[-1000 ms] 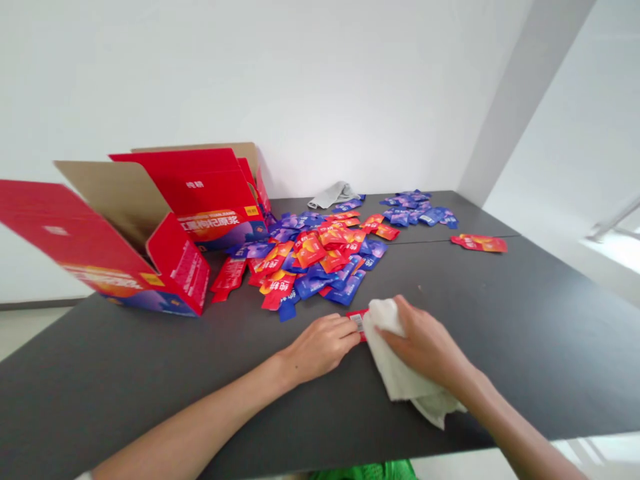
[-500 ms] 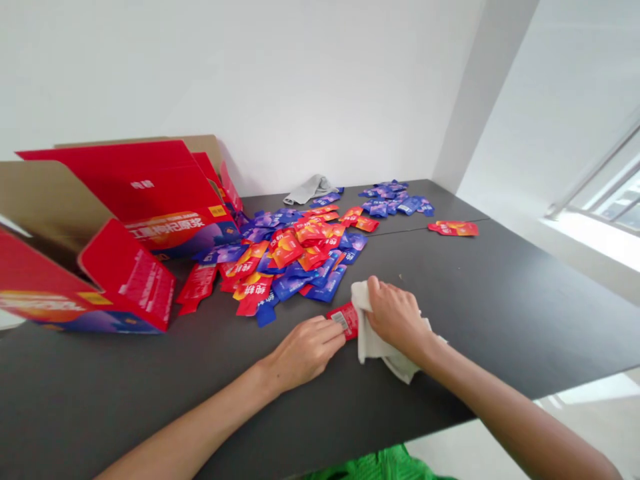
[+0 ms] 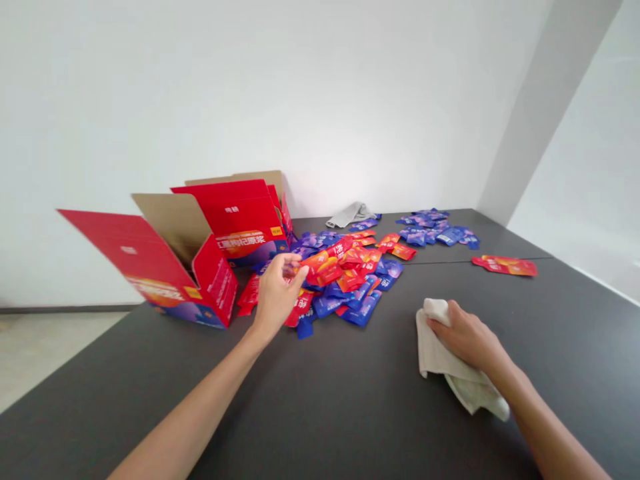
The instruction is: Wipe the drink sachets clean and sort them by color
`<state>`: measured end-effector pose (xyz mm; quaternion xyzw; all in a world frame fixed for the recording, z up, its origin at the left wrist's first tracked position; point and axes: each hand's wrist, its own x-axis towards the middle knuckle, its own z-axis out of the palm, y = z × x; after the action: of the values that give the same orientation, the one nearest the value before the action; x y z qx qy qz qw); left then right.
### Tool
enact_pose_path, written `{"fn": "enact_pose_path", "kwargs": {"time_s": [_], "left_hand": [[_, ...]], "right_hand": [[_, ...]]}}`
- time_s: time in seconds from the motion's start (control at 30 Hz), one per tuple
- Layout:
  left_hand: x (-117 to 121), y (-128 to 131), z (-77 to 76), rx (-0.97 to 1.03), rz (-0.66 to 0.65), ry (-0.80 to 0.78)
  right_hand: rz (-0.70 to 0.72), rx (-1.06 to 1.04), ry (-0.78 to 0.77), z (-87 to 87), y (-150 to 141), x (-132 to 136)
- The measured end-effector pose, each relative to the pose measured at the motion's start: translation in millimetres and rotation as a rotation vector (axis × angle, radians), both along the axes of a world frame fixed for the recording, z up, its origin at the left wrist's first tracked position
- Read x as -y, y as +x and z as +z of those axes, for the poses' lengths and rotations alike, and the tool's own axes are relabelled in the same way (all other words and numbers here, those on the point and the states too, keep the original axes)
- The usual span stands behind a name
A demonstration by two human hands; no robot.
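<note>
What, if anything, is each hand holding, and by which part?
Right hand: the pale cloth, by its bunched upper end. Left hand: apparently a red sachet, by its left end.

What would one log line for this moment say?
left hand: holds red packet at packet pile | right hand: holds white cloth | near box: open

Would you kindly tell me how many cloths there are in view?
2: a white cloth in the right hand, and a grey cloth on the table near the wall. The boxes might hide others.
</note>
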<state>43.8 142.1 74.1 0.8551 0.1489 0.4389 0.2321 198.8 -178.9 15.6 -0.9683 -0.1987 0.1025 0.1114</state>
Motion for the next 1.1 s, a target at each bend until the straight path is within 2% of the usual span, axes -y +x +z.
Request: {"fn": "enact_pose_path", "kwargs": {"time_s": [0.07, 0.13, 0.27, 0.37, 0.43, 0.53, 0.67, 0.8, 0.9, 1.0, 1.1], "left_hand": [[-10.7, 0.6, -3.2, -0.01, 0.085, 0.016], [-10.6, 0.1, -9.6, -0.042, 0.102, 0.062], [8.0, 9.5, -16.6, -0.159, 0.004, 0.166], [19.5, 35.9, -9.0, -0.218, -0.102, 0.214], [23.4, 65.5, 0.0, -0.251, -0.168, 0.258], [30.5, 126.6, 11.5, -0.304, -0.222, 0.32], [52.9, 223.1, 12.3, -0.397, -0.263, 0.323], [83.1, 311.6, -1.1, -0.562, -0.271, 0.31], [102.3, 360.6, -15.9, -0.681, -0.237, 0.288], [114.0, 390.3, -32.4, -0.761, -0.191, 0.269], [117.4, 404.4, -47.1, -0.786, -0.144, 0.257]], "right_hand": [[0.005, 0.001, -0.001, -0.6, -1.3, -0.5], [0.014, 0.007, 0.006, 0.1, -3.5, -0.6], [0.052, 0.01, 0.036, 4.2, -0.4, 3.0], [0.035, 0.021, 0.047, 7.9, 14.0, 12.5], [-0.044, 0.08, 0.064, 9.1, 25.4, 20.9], [-0.149, 0.133, 0.101, 7.8, 37.5, 29.7], [-0.122, 0.111, 0.132, 2.7, 41.1, 29.1], [-0.122, 0.113, 0.155, -1.9, 40.9, 25.9], [-0.127, 0.117, 0.175, -2.6, 41.1, 25.4], [-0.127, 0.114, 0.197, -1.3, 40.5, 24.6], [-0.121, 0.102, 0.209, 0.4, 39.7, 23.4]]}}
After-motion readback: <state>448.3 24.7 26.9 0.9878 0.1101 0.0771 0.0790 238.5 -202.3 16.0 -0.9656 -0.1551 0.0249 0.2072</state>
